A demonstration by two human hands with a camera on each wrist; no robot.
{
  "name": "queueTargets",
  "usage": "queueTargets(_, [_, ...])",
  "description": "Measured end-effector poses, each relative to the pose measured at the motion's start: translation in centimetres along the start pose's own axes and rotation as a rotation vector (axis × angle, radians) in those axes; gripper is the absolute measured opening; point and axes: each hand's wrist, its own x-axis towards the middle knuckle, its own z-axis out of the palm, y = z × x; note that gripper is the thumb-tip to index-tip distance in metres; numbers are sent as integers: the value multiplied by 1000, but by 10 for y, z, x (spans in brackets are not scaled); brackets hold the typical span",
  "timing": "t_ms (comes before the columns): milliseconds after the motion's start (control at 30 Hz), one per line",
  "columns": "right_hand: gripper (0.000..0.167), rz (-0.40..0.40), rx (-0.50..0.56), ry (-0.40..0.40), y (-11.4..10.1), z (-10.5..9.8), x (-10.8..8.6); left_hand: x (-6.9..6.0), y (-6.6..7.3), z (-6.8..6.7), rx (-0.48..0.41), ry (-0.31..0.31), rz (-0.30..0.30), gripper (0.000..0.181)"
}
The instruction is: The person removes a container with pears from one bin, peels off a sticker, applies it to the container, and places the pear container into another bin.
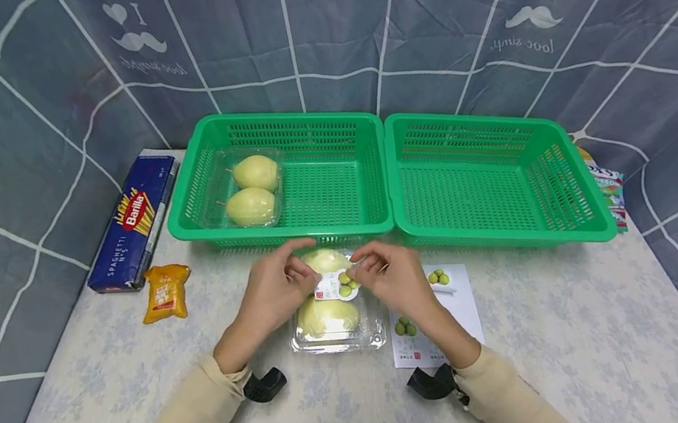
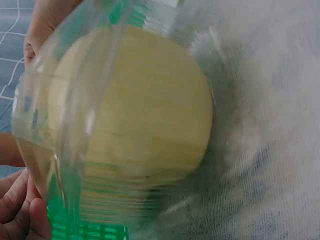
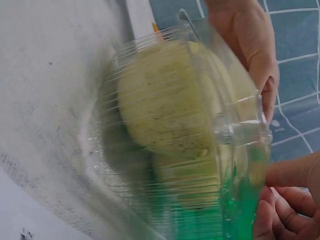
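Note:
A clear plastic clamshell box (image 1: 367,323) with two pale yellow-green pears (image 1: 328,316) sits on the table in front of the left basket. Above its lid is a white label (image 1: 328,287) printed with green fruit. My left hand (image 1: 277,285) pinches the label's left edge between thumb and fingertips. At its right edge my right hand (image 1: 392,274) holds it the same way, other fingers curled. Both wrist views look through the box's ridged side at a pear (image 2: 135,105). Whether the label touches the lid I cannot tell.
Behind stand two green baskets, the left (image 1: 321,184) holding another box of pears (image 1: 253,205), the right (image 1: 471,193) beside it. A printed label sheet (image 1: 462,303) lies under my right forearm. Left are a spaghetti box (image 1: 132,223) and an orange packet (image 1: 166,293); far right, a colourful bag (image 1: 609,185).

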Motion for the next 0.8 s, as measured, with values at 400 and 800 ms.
queueTargets(400, [8,-170,-113,76,5,10,-2,0,1,-1,220,-11,62,33])
queueTargets(800, [5,-385,-183,105,4,9,-12,-13,-3,-2,131,64,252,33])
